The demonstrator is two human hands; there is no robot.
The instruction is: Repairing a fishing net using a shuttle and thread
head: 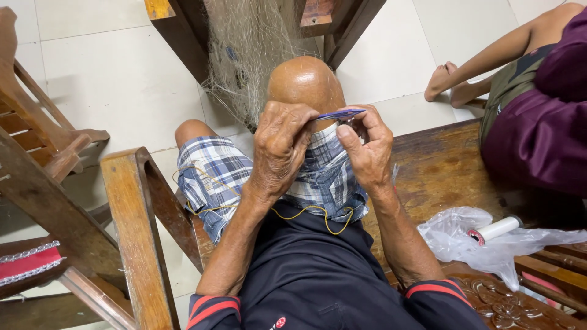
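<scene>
My left hand [280,143] and my right hand [365,146] meet in front of my raised knee. Between their fingertips they pinch a thin flat blue netting needle [340,113], which lies level. A pale fishing net [244,52] hangs from above, just beyond the knee. A yellow cord [306,211] lies looped across my plaid shorts [214,174]. How each hand grips the fine threads is too small to tell.
I sit on a carved wooden bench [446,165]. A crumpled clear plastic bag [483,241] with a white spool [498,229] lies on it at my right. Another person [532,110] sits at the far right. A wooden armrest [131,226] and a chair [36,122] stand to my left.
</scene>
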